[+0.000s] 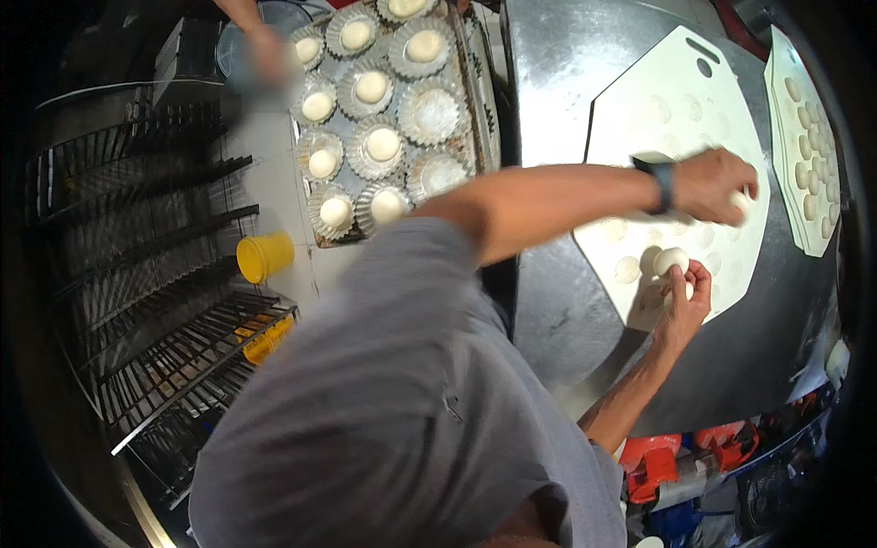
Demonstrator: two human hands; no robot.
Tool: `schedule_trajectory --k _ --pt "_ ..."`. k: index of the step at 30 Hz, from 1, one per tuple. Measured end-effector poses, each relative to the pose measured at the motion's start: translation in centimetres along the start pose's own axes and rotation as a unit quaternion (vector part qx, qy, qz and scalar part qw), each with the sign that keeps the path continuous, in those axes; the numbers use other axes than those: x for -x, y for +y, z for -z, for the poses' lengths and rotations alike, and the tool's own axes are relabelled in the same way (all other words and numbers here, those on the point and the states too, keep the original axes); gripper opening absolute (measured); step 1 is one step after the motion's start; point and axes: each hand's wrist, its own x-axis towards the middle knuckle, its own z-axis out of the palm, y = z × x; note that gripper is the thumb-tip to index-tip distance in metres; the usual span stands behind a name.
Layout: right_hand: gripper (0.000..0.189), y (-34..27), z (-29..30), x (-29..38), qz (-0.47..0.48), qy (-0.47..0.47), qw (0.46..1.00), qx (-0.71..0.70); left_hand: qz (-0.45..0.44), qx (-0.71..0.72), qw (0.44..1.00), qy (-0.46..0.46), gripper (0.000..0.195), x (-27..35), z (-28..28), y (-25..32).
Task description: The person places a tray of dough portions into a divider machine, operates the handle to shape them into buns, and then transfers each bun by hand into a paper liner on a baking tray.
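My left hand [716,186], with a dark band at the wrist, is closed around a pale dough ball [740,201] above the far side of a white board [733,123] on a metal table. Nearer, my right hand [688,298] pinches a smooth dough ball [670,261] between thumb and fingers. A second pale ball shows within the same fingers. The board carries rows of round ringed marks, and has cut-out holes at its upper corner. To the left, a tray [471,89] holds fluted metal tins [421,48], most with a dough ball inside; two show only pale, floury bottoms.
More white boards [788,171] with round pieces lie at the steel table's [555,329] far right. Another person's blurred hand [267,55] is beside the tray. A black wire rack [185,356] and a yellow bucket [265,257] stand left. Red items [651,466] sit beyond the table's lower edge.
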Motion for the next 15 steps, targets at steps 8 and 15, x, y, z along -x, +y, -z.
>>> schedule_trajectory --k 8,15 --pt "0.027 -6.1 -16.9 9.4 0.176 -0.202 0.955 0.126 0.256 -0.259 0.924 0.114 0.032 21.6 32.1 6.2" --pt "0.028 -5.8 -32.8 15.1 0.267 -0.302 0.876 0.264 0.240 -0.360 0.902 -0.005 0.031 29.4 35.7 1.5"
